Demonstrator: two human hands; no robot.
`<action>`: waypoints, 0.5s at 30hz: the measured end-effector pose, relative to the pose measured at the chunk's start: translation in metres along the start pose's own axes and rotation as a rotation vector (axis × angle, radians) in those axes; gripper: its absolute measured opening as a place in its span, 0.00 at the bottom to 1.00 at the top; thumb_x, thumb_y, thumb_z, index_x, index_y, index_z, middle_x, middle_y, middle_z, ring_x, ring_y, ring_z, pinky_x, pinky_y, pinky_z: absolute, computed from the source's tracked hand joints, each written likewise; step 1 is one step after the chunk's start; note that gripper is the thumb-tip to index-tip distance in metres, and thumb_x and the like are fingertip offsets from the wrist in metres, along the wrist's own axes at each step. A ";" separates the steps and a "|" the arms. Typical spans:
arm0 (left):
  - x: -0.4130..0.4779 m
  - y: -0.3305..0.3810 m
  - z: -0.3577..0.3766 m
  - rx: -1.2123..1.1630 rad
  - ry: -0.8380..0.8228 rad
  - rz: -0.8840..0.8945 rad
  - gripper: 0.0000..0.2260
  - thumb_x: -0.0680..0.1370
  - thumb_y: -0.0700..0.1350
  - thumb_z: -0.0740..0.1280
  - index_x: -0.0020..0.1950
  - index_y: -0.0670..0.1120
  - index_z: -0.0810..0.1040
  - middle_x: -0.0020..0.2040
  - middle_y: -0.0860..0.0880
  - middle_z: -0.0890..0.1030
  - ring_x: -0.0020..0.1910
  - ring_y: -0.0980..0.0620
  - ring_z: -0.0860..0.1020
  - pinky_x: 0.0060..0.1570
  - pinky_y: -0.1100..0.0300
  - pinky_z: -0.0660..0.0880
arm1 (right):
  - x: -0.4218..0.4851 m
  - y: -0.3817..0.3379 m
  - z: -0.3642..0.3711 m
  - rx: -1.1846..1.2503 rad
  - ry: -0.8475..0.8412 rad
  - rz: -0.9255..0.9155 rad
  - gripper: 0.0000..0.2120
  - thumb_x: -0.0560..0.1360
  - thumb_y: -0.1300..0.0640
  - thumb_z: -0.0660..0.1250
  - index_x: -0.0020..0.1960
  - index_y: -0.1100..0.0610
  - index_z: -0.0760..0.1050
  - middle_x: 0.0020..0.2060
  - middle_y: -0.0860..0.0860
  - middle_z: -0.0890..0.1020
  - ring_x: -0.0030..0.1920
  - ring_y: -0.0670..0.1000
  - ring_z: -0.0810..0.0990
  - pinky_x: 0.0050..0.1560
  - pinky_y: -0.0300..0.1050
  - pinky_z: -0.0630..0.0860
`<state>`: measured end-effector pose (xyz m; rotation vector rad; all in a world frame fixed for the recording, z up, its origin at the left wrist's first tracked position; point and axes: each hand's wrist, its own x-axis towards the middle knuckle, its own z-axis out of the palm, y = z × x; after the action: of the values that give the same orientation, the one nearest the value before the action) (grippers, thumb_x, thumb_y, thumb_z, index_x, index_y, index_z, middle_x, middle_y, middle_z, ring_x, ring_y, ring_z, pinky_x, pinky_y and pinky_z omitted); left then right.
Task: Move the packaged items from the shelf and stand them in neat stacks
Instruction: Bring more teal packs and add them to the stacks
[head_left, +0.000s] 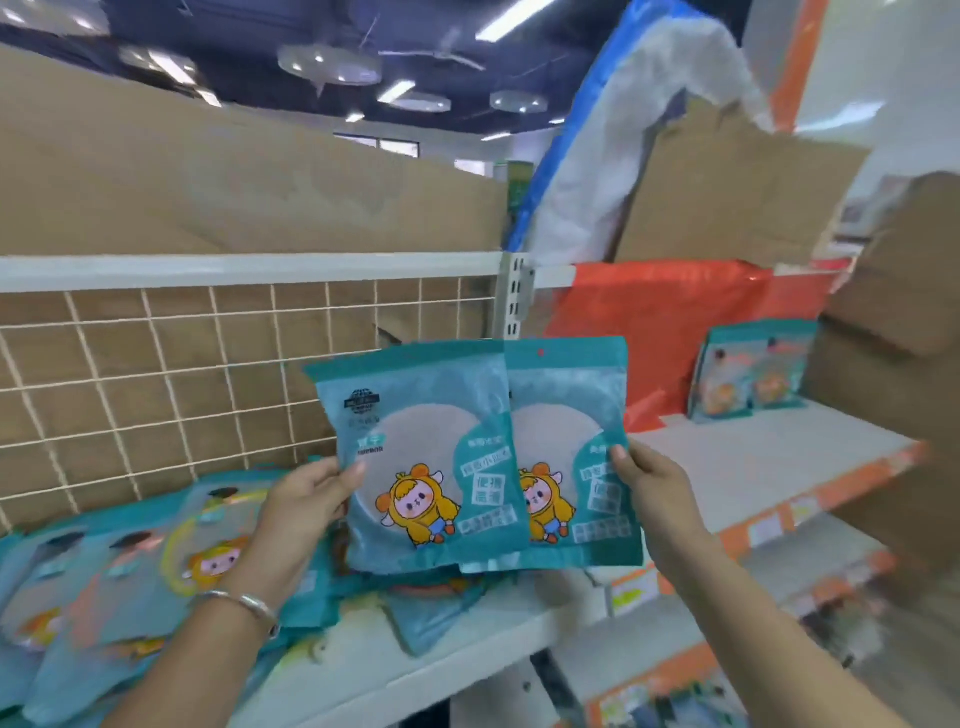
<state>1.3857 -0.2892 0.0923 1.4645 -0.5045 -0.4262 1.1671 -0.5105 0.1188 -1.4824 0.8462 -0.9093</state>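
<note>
Two teal packets with a yellow cartoon figure are held up side by side above the shelf. My left hand (306, 499) pinches the left packet (421, 457) at its left edge. My right hand (649, 483) pinches the right packet (576, 457) at its right edge; this packet sits partly behind the left one. Below and to the left, several more teal packets (130, 582) lie in a loose heap on the white shelf (467, 649). Two packets (753, 374) stand upright at the back of the shelf on the right.
A white wire grid (156, 374) backs the left shelf, with a slotted upright post (514, 301) beside it. A red bag (665, 322) and cardboard boxes (893, 332) stand at the right. Orange price strips (779, 525) line the shelf edges. Lower shelves hold more goods.
</note>
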 end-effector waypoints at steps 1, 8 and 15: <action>0.000 -0.002 0.023 -0.013 -0.014 0.001 0.05 0.75 0.45 0.69 0.49 0.47 0.82 0.45 0.44 0.85 0.45 0.47 0.81 0.50 0.55 0.76 | 0.003 0.002 -0.021 -0.010 0.023 -0.016 0.11 0.80 0.60 0.60 0.44 0.56 0.79 0.40 0.54 0.83 0.39 0.53 0.80 0.44 0.49 0.77; -0.001 -0.011 0.161 -0.031 -0.147 0.043 0.05 0.76 0.45 0.68 0.48 0.45 0.81 0.43 0.43 0.81 0.38 0.50 0.78 0.41 0.61 0.75 | 0.027 0.009 -0.145 -0.062 0.225 -0.060 0.09 0.81 0.59 0.58 0.46 0.55 0.76 0.37 0.47 0.80 0.36 0.46 0.77 0.28 0.29 0.71; 0.017 -0.020 0.258 0.025 -0.226 0.113 0.07 0.76 0.46 0.68 0.46 0.43 0.80 0.42 0.48 0.84 0.41 0.50 0.80 0.47 0.56 0.77 | 0.051 0.030 -0.224 -0.020 0.335 -0.001 0.10 0.81 0.57 0.57 0.51 0.53 0.78 0.43 0.50 0.83 0.42 0.49 0.80 0.40 0.42 0.75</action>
<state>1.2549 -0.5133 0.0832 1.4118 -0.7714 -0.4997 0.9877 -0.6568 0.1056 -1.3667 1.0998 -1.1726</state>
